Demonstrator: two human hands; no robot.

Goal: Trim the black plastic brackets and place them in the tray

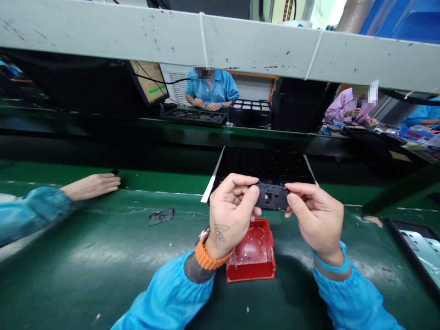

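Observation:
Between my two hands I hold a thin black plastic frame with small cut-outs, raised above the bench. My left hand pinches its left end between thumb and fingers. At the other end, my right hand grips it the same way. Below the frame, a red plastic bin with tiny scraps in it stands on the green mat; my left wrist partly covers it. A similar dark frame lies on the mat to the left.
A black sheet with white edges lies beyond my hands. From the left reaches a co-worker's hand. A black tray with pale panels is at the right. A grey shelf beam crosses above; people sit beyond it.

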